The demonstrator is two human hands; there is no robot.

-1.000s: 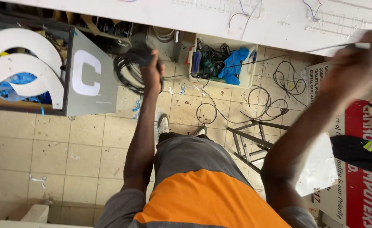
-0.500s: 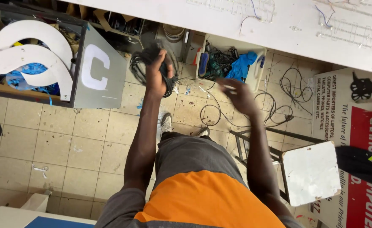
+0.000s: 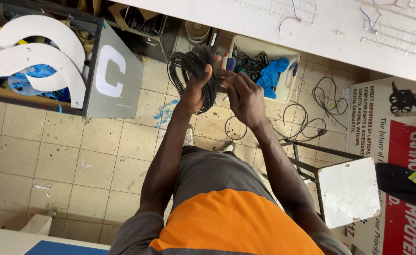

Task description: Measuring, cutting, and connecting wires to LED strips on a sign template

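Observation:
My left hand [image 3: 196, 89] grips a coil of thin black wire [image 3: 191, 66], held out in front of me above the tiled floor. My right hand [image 3: 243, 94] is up against the coil's right side, its fingers pinching the wire near my left thumb. Just beyond the hands sits a white plastic tub [image 3: 288, 52] holding cables, tools and a blue cloth.
A grey box with a large white letter [image 3: 115, 80] stands at left, with big white curved shapes [image 3: 38, 52] on it. Loose black wires [image 3: 312, 118] lie on the tiles. A white-topped metal stool [image 3: 349, 191] stands at right, a white workbench [image 3: 312, 23] ahead.
My right hand swung in from far right, where it pulled wire out, and now meets the coil. My left hand kept the coil and shifted slightly right.

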